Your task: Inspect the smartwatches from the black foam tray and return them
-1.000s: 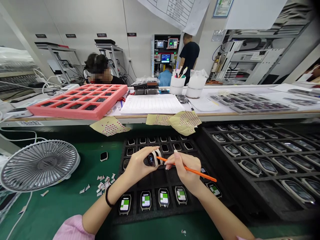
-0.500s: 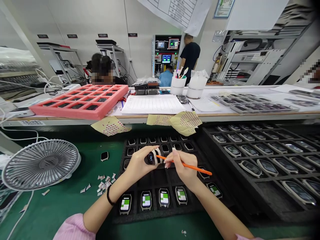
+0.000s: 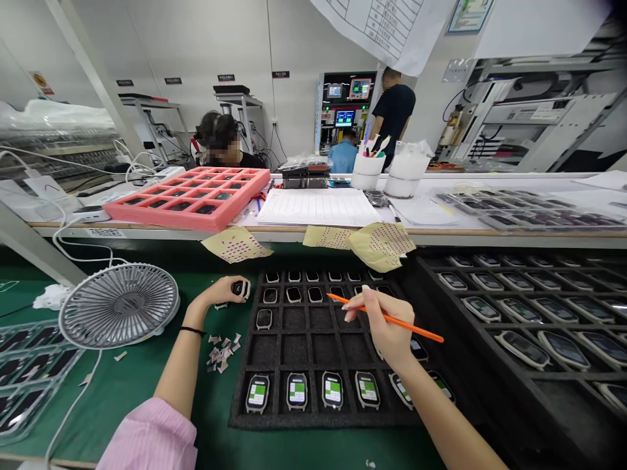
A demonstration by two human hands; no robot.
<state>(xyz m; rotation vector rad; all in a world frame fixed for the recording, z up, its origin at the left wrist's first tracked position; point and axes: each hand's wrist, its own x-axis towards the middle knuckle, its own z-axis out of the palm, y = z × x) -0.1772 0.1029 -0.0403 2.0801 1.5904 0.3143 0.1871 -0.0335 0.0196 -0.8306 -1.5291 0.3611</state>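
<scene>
L hand (image 3: 225, 290) curled, out to left, R hand (image 3: 385, 323) raised, pinching

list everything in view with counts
black foam tray: 1, black, front centre
smartwatches: at least 4, green-and-white screens, tray's front row
larger watch tray: 1, black, right
desk fan: 1, white, left
paper scraps: small pile, white, beside fan
perforated sheets: 3, pale yellow, bench edge
pink foam tray: 1, pink, far bench, left
orange stick: 1, orange, in right hand
small watch: 1, black, in left hand
left hand: 1, left of tray
right hand: 1, over tray
</scene>
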